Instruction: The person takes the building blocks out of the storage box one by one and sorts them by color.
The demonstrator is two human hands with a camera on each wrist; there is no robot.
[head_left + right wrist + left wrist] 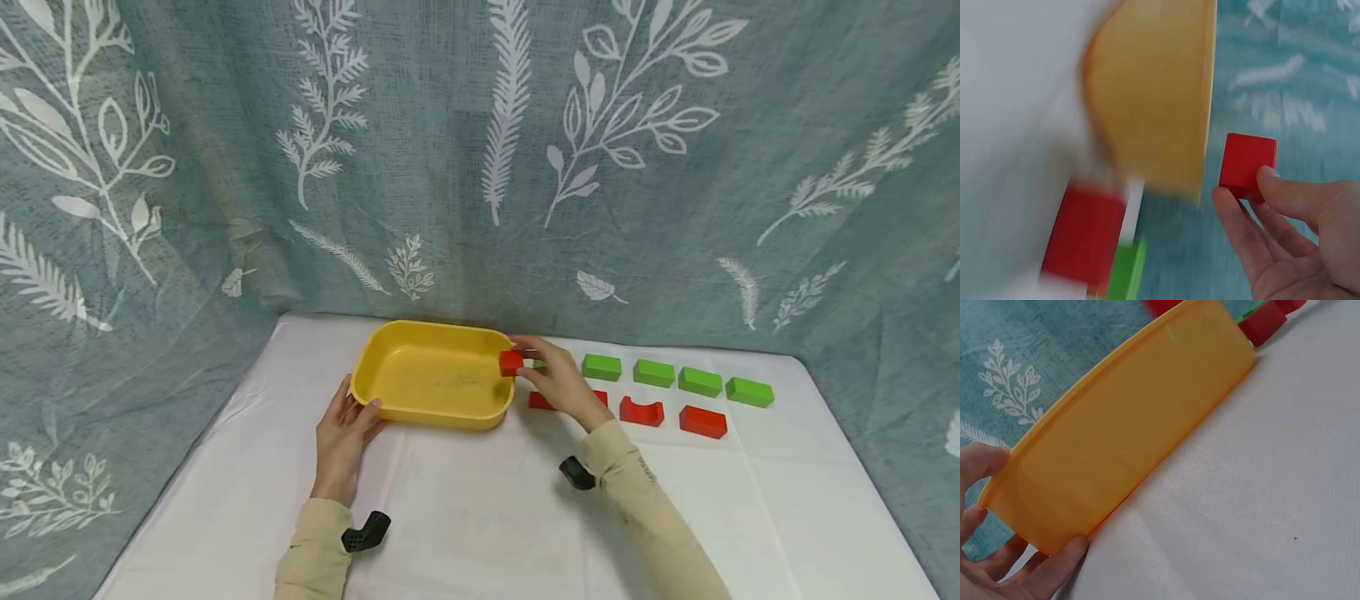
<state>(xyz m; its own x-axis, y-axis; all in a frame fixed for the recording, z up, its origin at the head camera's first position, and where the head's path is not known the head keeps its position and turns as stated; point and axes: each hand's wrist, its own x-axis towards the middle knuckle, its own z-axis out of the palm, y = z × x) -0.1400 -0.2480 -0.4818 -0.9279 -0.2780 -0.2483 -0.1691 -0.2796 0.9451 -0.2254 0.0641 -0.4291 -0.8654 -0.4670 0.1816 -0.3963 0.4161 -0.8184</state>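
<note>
A yellow plastic tray (431,417) with rounded corners stands on the white cloth, and its inside shows bare. My left hand (345,442) holds its front left corner, with one fingertip at the rim and others low on the wall in the left wrist view. Between thumb and fingers, my right hand (558,379) pinches a small red block (1247,162). In the head view this block (512,363) appears at the tray's right rim, raised above the table. Part of a green block (555,358) is hidden behind the right hand.
Right of the tray lies a row of several green blocks (654,372). In front of them are red blocks, one with a curved notch (642,412) and one plain (703,422); another red piece (542,401) is partly covered by the right hand. A patterned curtain (465,167) hangs behind.
</note>
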